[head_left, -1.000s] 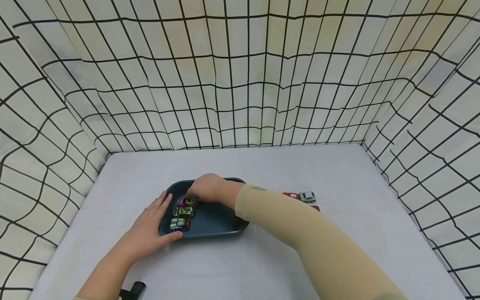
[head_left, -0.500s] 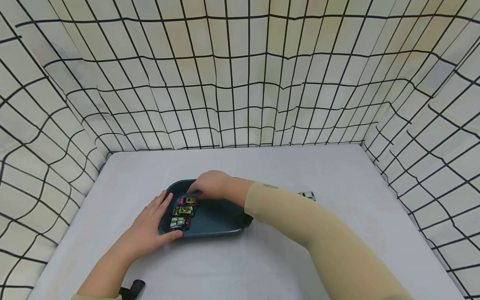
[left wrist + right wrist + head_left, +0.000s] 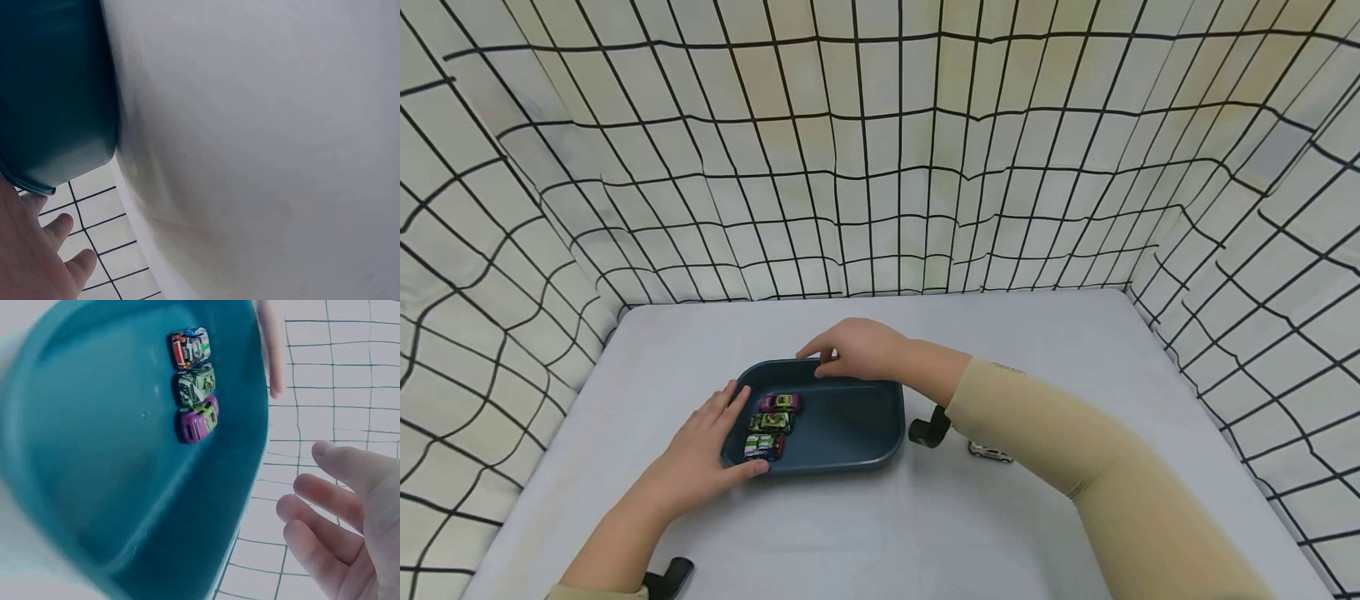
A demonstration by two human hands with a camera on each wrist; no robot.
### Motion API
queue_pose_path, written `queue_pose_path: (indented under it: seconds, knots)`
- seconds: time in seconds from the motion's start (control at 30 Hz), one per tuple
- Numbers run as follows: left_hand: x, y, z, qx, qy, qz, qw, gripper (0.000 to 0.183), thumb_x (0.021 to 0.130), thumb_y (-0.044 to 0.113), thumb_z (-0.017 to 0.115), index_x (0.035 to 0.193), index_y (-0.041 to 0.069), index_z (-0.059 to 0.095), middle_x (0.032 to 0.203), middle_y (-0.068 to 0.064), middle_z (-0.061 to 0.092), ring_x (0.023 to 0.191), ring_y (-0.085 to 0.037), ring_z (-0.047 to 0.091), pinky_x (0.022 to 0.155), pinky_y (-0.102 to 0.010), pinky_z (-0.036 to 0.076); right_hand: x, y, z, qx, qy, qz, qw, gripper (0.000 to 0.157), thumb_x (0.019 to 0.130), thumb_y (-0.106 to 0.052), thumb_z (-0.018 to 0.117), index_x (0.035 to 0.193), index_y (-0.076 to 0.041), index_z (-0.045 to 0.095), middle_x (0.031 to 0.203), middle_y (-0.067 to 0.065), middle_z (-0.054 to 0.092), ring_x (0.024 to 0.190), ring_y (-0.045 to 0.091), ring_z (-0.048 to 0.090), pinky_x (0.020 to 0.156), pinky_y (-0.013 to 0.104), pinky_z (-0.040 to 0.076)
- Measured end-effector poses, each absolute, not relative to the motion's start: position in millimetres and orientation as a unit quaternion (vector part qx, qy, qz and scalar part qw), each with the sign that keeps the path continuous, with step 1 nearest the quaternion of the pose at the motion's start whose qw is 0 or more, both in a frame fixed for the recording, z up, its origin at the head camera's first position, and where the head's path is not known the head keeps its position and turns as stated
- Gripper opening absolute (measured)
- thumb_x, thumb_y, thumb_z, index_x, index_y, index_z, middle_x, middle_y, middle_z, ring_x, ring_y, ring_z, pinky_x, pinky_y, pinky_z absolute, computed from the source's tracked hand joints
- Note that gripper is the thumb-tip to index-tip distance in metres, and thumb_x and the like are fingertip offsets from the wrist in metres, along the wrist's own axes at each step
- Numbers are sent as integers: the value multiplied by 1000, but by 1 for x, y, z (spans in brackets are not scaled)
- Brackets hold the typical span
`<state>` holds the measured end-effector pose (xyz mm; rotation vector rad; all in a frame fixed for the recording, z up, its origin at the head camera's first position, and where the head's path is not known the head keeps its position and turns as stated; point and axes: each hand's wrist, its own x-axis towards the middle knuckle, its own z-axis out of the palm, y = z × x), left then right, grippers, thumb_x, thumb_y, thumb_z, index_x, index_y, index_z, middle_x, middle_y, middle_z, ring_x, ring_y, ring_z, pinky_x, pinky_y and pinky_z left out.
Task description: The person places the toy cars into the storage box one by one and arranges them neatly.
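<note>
My left hand (image 3: 700,446) rests against the left end of a dark teal tray (image 3: 846,425), fingers spread along its rim, thumb at the near edge. Inside, three toy cars stand in a row near the left end: a purple one (image 3: 781,402), a green patterned one (image 3: 772,422) and a red, white and blue one (image 3: 764,446). Above the far rim hovers my right hand (image 3: 861,348). In the right wrist view the right hand (image 3: 337,519) has loosely bent fingers with nothing between them, just outside the tray wall.
A white toy car (image 3: 989,452) lies on the white table (image 3: 880,533) to the right of the tray, partly behind my right sleeve (image 3: 1060,425). Black wrist mounts show at the right wrist (image 3: 929,427) and left wrist (image 3: 670,579). A black-lined grid (image 3: 895,167) surrounds the table.
My right hand has lifted from inside the tray beside the purple car, moving up and right over the far rim. The forearm now covers other toy cars on the right. My left hand stays put.
</note>
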<state>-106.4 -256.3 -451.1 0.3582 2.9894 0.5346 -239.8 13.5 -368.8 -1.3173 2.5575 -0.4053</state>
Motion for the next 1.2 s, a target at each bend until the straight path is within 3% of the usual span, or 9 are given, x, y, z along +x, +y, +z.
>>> queue_pose_path:
  seconds: [0.47, 0.8, 1.07, 1.2]
  knots:
    - [-105, -256, -452, 121, 978, 164, 41, 115, 78, 77, 62, 161, 13, 13, 165, -18, 9, 147, -47, 14, 116, -65, 14, -237, 116, -390, -356, 907, -172, 144, 37, 94, -30, 69, 131, -28, 67, 97, -14, 68, 88, 5, 62, 70, 24, 52]
    - [-105, -259, -455, 119, 978, 167, 38, 115, 78, 75, 63, 161, 16, 11, 165, -17, 9, 147, -47, 14, 115, -65, 14, -233, 197, -414, -300, 921, -179, 173, 34, 94, -28, 70, 128, -22, 70, 109, -4, 69, 92, 13, 61, 72, 29, 53]
    - [-104, -258, -454, 117, 978, 170, 41, 115, 78, 76, 62, 161, 15, 11, 165, -17, 9, 147, -47, 15, 115, -66, 15, -232, 220, -422, -270, 928, -176, 186, 34, 93, -25, 72, 125, -17, 71, 112, 1, 69, 87, 16, 57, 69, 29, 52]
    - [-104, -258, -454, 118, 978, 169, 38, 115, 78, 76, 63, 161, 15, 12, 165, -16, 8, 147, -47, 15, 115, -66, 15, -238, 221, -426, -272, 929, -149, 202, 35, 92, -24, 73, 125, -16, 71, 110, 1, 67, 90, 16, 58, 75, 32, 53]
